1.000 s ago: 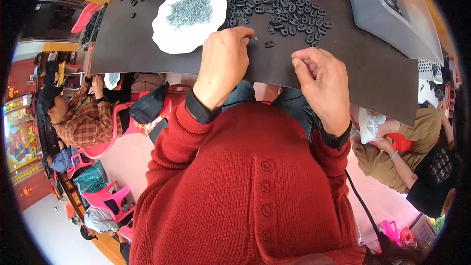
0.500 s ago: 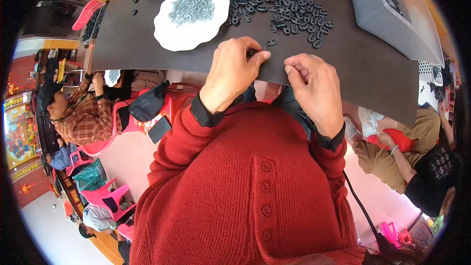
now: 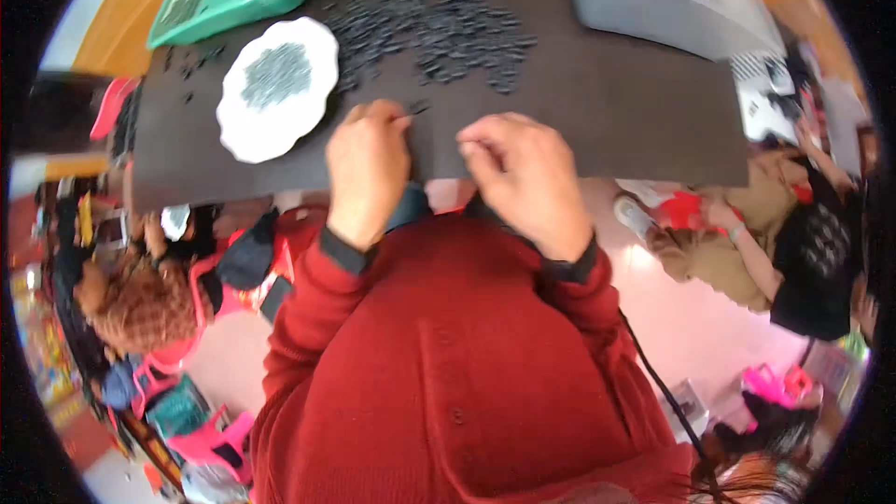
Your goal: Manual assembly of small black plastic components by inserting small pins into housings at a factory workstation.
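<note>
Head view: the left hand (image 3: pixel 369 163) and right hand (image 3: pixel 523 173) are apart at the dark table's (image 3: pixel 644 103) near edge, fingers curled in; I cannot tell whether either holds anything. Black pieces (image 3: pixel 471 42) lie scattered beyond; a white scalloped plate (image 3: pixel 245 137) of small grey pieces (image 3: pixel 277 77) sits left.

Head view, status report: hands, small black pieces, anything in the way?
Left bare hand, right bare hand: fingers bunched over brown tabletop, any contents unclear. Small black pieces massed beyond. Near left hand, one loose black piece; nothing visibly blocking.
</note>
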### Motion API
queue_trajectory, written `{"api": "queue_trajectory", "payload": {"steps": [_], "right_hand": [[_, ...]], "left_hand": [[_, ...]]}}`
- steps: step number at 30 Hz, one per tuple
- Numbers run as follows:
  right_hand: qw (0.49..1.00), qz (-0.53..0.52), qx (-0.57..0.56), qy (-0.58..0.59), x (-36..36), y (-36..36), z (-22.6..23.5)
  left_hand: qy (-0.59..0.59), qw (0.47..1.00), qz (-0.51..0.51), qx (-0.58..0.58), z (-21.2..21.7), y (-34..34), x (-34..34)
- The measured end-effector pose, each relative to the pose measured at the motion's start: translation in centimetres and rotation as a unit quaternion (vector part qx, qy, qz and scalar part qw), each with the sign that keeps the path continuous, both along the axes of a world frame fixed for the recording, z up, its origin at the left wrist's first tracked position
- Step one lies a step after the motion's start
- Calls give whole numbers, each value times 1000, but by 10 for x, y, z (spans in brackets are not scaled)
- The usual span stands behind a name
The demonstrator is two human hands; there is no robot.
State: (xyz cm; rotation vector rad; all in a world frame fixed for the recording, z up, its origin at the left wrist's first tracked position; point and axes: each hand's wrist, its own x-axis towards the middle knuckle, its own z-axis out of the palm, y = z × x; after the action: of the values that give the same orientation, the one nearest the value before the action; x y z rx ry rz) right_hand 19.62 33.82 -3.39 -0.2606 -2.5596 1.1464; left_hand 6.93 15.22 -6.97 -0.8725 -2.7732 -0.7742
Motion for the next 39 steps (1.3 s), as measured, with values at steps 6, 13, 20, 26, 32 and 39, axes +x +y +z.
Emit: {"api": "queue_trajectory", "payload": {"steps": [6,13,20,26,32,39], "right_hand": [[1000,-11,5,22,13,14,7],[999,6,-21,28,15,-1,25],[990,-31,-138,3,4,-19,22],[992,-24,-121,-4,-16,-39,21],[989,-10,-143,-45,-34,-58,34],[941,1,-339,-15,-38,-68,43]], "left_hand": [[-19,999,-26,0,4,14,3],[-39,999,-14,7,15,0,1],[-123,990,15,64,16,-18,-12],[-206,968,22,143,26,-36,-18],[-556,702,9,445,38,-51,-24],[-607,633,-23,479,68,-63,-14]]}}
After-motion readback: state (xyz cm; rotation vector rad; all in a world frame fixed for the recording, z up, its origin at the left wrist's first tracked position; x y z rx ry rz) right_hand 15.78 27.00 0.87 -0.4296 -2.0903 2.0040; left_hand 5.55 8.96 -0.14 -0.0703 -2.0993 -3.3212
